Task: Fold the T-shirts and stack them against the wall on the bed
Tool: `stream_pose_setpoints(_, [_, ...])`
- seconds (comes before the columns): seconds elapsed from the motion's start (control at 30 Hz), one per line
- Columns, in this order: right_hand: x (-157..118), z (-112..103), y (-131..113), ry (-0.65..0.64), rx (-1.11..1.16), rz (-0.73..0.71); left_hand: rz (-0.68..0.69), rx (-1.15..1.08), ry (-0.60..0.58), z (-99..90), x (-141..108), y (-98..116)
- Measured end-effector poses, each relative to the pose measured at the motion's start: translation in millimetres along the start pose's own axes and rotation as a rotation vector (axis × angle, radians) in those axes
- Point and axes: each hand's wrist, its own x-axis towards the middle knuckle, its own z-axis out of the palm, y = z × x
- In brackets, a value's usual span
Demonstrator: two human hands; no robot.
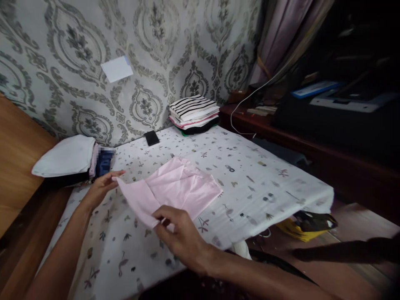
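A pink satiny garment (178, 183) lies partly folded on the white patterned bed cover (250, 183); its exact kind cannot be made out. My left hand (104, 185) pinches its left corner, with fingertips closed on the cloth. The near corner is held between the thumb and fingers of my right hand (176, 231). Between my hands the near edge is raised slightly off the cover, while the far part rests flat with soft creases and a gathered edge at the right.
Folded clothes (193, 114), striped on top, are stacked by the wall. Another clothes pile (67, 156) stands at the left beside a wooden panel (18, 166). A black phone (152, 138) lies near the wall. At the right, a white cable (233, 114) hangs by a dark desk (243, 118).
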Motion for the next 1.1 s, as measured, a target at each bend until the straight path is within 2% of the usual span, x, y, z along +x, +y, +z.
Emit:
stream_pose_setpoints(0.1, [4,-30,-8,0.107,0.229,0.089,0.016,-0.129,-0.034,25.9,37,28])
stream_pose_setpoints(0.23, [8,-72,0,0.374,0.459,0.147,0.089,-0.12,-0.104,85.5,96,58])
stream_pose_setpoints(0.37, [11,-108,22,0.601,0.59,0.291,0.128,0.066,-0.181,148.3,141,61])
stream_pose_setpoints(0.47, [11,-125,33,0.63,0.689,0.383,0.134,0.142,-0.226,178.5,156,52])
stream_pose_setpoints(0.57, [12,-133,34,0.59,0.728,0.437,0.139,0.218,-0.244,188.1,158,47])
stream_pose_setpoints(0.77, [14,-132,28,0.537,0.626,0.544,0.147,0.292,-0.292,186.0,153,56])
stream_pose_setpoints(0.97, [6,-119,35,0.564,0.794,0.562,0.203,0.45,-0.313,204.9,154,58])
stream_pose_setpoints(1.1, [2,-121,39,0.58,0.846,0.563,0.203,0.489,-0.31,200.6,157,58])
